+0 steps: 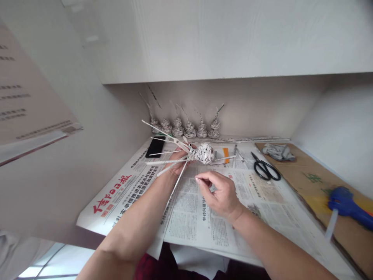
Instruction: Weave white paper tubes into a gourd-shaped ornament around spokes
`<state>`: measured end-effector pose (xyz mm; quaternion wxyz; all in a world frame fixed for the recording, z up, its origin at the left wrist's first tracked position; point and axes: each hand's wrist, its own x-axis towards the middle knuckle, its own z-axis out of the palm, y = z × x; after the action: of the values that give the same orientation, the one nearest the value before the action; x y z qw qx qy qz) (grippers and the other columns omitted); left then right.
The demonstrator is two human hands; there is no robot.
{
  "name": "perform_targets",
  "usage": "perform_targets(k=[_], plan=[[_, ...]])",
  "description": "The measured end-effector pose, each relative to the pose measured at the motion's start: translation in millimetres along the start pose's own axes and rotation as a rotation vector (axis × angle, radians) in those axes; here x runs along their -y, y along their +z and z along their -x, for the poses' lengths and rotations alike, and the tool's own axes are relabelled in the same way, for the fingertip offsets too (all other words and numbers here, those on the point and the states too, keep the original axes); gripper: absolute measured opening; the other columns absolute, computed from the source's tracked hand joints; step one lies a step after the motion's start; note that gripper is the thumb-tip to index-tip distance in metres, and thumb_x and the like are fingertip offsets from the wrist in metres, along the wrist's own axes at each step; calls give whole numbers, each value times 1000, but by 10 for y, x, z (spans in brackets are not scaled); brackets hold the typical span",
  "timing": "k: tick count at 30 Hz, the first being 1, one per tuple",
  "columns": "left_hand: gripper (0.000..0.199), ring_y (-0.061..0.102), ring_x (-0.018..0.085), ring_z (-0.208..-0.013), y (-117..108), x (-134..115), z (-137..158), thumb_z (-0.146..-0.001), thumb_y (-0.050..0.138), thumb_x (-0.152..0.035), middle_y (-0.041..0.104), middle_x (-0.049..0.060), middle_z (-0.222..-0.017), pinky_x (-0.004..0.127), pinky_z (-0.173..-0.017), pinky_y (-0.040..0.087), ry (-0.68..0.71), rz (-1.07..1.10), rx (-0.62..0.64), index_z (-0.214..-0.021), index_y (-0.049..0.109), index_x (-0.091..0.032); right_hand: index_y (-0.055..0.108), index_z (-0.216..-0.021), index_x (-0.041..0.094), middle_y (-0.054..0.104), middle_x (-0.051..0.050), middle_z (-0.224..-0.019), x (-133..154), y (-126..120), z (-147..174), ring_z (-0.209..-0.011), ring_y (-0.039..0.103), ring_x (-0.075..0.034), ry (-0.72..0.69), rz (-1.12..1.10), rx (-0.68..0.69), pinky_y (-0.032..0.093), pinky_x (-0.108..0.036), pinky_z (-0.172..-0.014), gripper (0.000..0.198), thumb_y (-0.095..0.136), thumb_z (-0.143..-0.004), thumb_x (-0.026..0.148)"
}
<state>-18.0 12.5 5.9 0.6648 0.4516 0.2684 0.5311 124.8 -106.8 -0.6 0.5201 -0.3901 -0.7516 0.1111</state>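
Observation:
A woven gourd of rolled newspaper strips (pixel 205 153) lies sideways above the table, its round end to the right. Long paper strips fan out from its other end, mostly to the left and toward me. My left hand (pixel 176 166) is closed around that narrower end, with its fingers partly hidden behind the strips. Just below and right of the gourd, my right hand (pixel 222 191) is apart from it, thumb and forefinger brought together in a pinch. Whether anything small sits between those fingertips cannot be made out.
Newspaper sheets (pixel 186 217) cover the table. Several finished paper gourds (pixel 202 129) stand along the back wall. A black phone (pixel 156 147) lies at left. To the right are black scissors (pixel 265 169), cardboard (pixel 303 171), a crumpled cloth (pixel 279 152) and a blue glue gun (pixel 344 200).

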Motion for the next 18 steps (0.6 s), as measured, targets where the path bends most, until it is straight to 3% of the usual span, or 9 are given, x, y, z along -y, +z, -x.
perform_targets(k=[5,10,13,16,18], plan=[[34,55,16,-73,25,16,3,-59,83,-44,69,-1,-80,32,-65,45,-7,24,14,-78,62,-25,64,-93,25,67,-1,-80,-54,-20,-40,-75,60,-17,-83,146,-82,50,-33,-72,14,59,-85,16],[29,58,14,-69,60,103,-18,-57,85,-33,67,-2,-71,30,-71,45,8,35,84,-73,65,-19,59,-115,22,63,-10,-116,-235,-100,-137,-112,53,-29,-89,431,-225,41,-51,-98,35,66,-81,24],[32,60,13,-65,86,124,-21,-54,86,-32,68,0,-71,29,-70,46,5,-42,120,-75,67,-16,56,-122,20,58,-14,-125,-410,-128,-157,-120,49,-31,-71,461,-135,41,-53,-101,43,67,-81,28],[32,61,14,-65,97,120,-16,-56,84,-33,69,2,-70,29,-71,47,40,-166,137,-75,69,-13,57,-122,23,59,-12,-124,-549,-129,-147,-119,52,-29,-25,383,19,45,-49,-98,45,69,-79,28],[30,62,14,-66,91,120,-17,-58,83,-33,69,3,-71,29,-71,47,65,-220,162,-74,69,-12,57,-123,25,60,-10,-125,-596,-119,-139,-119,54,-28,6,331,52,46,-47,-98,49,71,-76,26]])
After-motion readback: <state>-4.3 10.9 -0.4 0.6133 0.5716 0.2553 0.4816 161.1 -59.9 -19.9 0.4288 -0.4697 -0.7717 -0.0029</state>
